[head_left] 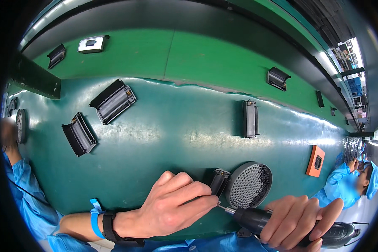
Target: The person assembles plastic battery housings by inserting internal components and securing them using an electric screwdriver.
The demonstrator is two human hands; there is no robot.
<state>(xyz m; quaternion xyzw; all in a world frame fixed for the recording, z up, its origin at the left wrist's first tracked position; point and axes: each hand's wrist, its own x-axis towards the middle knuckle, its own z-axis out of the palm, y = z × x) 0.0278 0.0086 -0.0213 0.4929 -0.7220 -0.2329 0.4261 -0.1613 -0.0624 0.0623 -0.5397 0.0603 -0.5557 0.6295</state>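
Screwdriver (252,218), black and powered by the look of its thick body, lies level in our right hand (298,222), whose fingers wrap over the grip and close on it. Its slim metal bit (227,209) points left, toward our left hand (172,206). We hold that left hand mostly curled, its index finger stretched out to the bit's tip; whether a small part is pinched there, we cannot tell, as the spot is too tiny.

Just beyond those fingertips we have a black casing (218,181) on the dark green table (168,147), partly hidden behind the left hand. Beside it, on its right, stands a round grey tray (241,187) with a perforated floor and small dark pieces gathered toward its right side. Around our left wrist we wear a blue strap (95,222) and a black band (109,226).

Farther off, well apart from our hands, we see two opened casings (115,103) on the left of the table and a narrow upright-looking casing (250,119) toward the right. An orange block (314,161) carries a small black part near the right edge. On the brighter green ledge (218,54) at the back we see more dark casings and a white-faced unit (91,45). At far right sits a co-worker (342,185) in a blue cap and jacket.
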